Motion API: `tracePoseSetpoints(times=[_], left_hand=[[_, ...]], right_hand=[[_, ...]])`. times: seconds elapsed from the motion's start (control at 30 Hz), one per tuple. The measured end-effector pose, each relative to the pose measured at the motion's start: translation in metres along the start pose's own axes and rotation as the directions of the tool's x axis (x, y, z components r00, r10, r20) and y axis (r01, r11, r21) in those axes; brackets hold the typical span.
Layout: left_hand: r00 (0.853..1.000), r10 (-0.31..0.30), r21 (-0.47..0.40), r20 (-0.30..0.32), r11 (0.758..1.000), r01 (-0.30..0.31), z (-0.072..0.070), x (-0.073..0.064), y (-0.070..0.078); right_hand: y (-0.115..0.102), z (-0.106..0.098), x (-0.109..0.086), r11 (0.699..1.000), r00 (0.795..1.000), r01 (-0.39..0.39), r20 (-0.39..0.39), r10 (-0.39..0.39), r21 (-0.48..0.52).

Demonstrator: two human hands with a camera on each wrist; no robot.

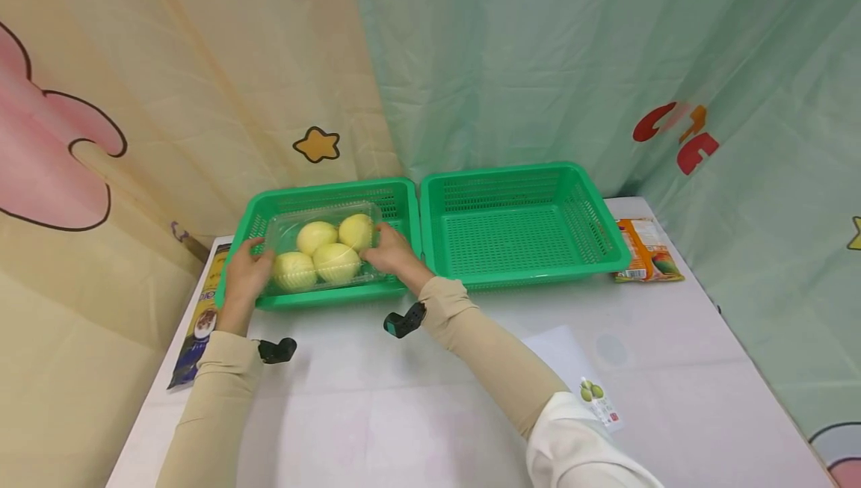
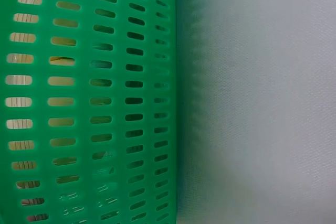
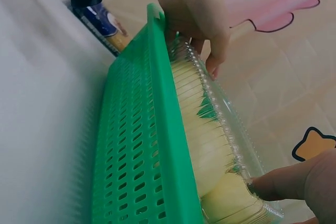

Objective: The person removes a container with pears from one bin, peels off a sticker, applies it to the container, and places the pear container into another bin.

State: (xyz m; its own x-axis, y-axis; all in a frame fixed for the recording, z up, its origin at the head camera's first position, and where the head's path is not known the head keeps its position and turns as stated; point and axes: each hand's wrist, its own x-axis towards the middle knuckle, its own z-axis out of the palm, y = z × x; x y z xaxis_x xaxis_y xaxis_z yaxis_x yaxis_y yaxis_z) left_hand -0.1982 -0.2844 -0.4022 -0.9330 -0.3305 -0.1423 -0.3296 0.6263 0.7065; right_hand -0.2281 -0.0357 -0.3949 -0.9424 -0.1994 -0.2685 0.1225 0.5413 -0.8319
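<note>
A clear plastic clamshell box (image 1: 318, 213) with several round pale-yellow fruits (image 1: 337, 262) sits in the left green basket (image 1: 323, 295); the fruit's exact kind is unclear. My left hand (image 1: 247, 275) grips the box's left end, with thumb and fingers at its edge. At the opposite end, my right hand (image 1: 393, 250) holds the box's right side. The right wrist view shows the right thumb (image 3: 291, 182) against the box rim and the left hand (image 3: 194, 17) at the far end. Only the basket's slotted wall (image 2: 115, 98) and white cloth appear in the left wrist view.
A second green basket (image 1: 525, 279) stands close to the right of the first. Beyond it lies an orange-and-white packet (image 1: 647, 250). A yellow-and-blue package (image 1: 202, 323) lies along the table's left edge. A white printed bag (image 1: 572, 368) is near the right forearm. Curtains hang behind.
</note>
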Motion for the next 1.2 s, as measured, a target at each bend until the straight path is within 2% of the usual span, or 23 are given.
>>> tracePoseSetpoints(times=[0.3, 0.53, 0.77, 0.93, 1.2], left_hand=[[1.0, -0.009, -0.038, 0.004, 0.999, 0.009, -0.006, -0.0011, 0.0017], [1.0, -0.006, -0.086, 0.008, 0.996, 0.007, -0.0061, -0.0025, 0.007], [0.999, -0.033, -0.131, 0.008, 0.991, 0.034, -0.008, -0.0028, 0.0063], [0.999, -0.034, -0.144, -0.017, 0.989, 0.031, -0.0092, -0.0016, 0.0052], [0.998, -0.033, -0.124, -0.051, 0.992, 0.027, -0.0073, -0.0013, 0.005]], right_hand=[[-0.0015, -0.002, -0.0013, 1.0, 1.0, 0.007, 0.008, -0.008, 0.03], [0.0016, -0.0053, -0.0011, 0.996, 0.999, 0.033, -0.033, -0.03, 0.08], [0.0005, -0.0061, -0.0037, 0.993, 0.999, 0.035, -0.024, -0.032, 0.116], [0.0003, -0.0082, -0.0058, 0.988, 0.999, 0.033, -0.013, -0.031, 0.151], [0.0026, -0.0079, -0.0053, 0.99, 0.999, 0.03, -0.031, -0.026, 0.139]])
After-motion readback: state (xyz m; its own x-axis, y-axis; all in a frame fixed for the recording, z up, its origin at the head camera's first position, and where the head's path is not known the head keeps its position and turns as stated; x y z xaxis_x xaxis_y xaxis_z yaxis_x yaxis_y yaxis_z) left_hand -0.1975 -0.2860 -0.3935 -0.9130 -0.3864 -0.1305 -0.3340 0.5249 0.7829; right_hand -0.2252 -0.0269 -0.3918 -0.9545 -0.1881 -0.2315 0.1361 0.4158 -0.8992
